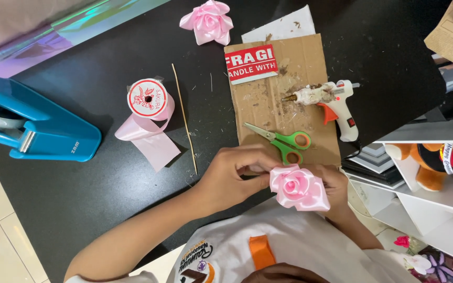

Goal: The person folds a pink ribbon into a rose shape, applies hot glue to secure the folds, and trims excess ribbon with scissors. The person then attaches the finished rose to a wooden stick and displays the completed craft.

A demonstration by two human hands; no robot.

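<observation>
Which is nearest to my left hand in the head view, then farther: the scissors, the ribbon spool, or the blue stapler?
From the left hand:
1. Scissors, just beyond it on the cardboard.
2. Ribbon spool, farther off to the left.
3. Blue stapler, at the far left edge.

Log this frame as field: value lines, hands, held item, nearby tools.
left hand: pinches the pink ribbon rose from its left side
right hand: behind the rose, mostly hidden
scissors: green handles, lying on cardboard sheet
glue gun: white, lying on the cardboard
ribbon spool: pink, partly unrolled
wooden skewer: beside the spool
second rose: far edge of black table
</observation>
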